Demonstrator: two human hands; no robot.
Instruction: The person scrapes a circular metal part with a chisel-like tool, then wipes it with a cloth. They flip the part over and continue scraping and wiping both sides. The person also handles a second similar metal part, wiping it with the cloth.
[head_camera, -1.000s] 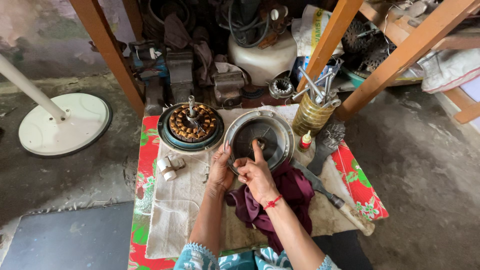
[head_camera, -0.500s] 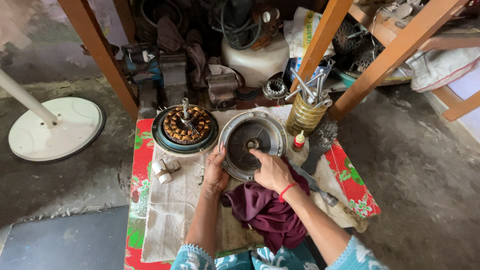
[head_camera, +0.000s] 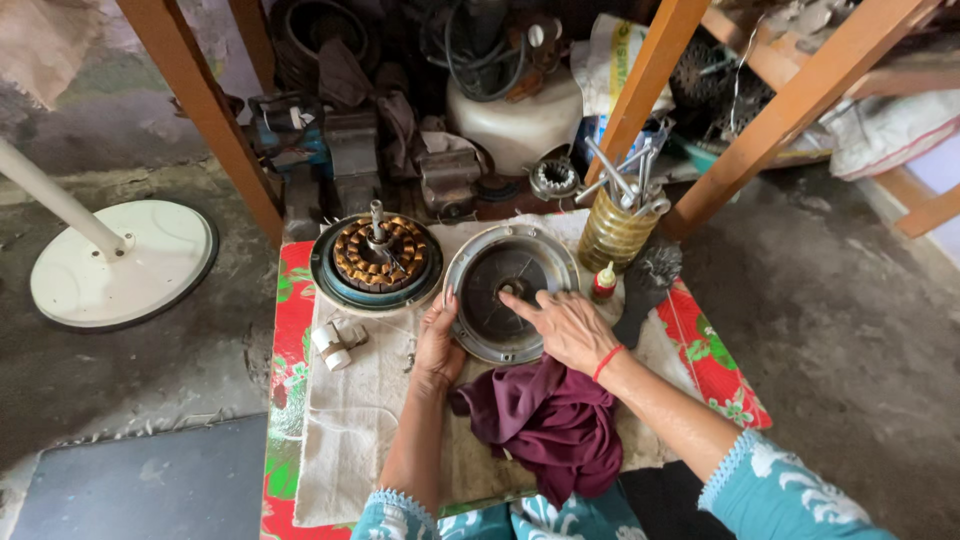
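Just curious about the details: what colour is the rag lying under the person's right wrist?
Dark maroon rag, seen in the head view.

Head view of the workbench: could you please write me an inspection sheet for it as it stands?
Surface: low table under a red floral cover and a pale cloth.
Job's things: round metal motor cover, hollow side up; stator with copper windings beside it.
Clutter: maroon rag, small red-capped bottle, jar of spanners, brush, white part.
Hands: left hand steadies the cover's rim; right hand lies on the cover, forefinger pointing at its hub.
Cables: dark hose coiled on the white tank behind.
Surroundings: wooden frame legs, white fan base on concrete floor.
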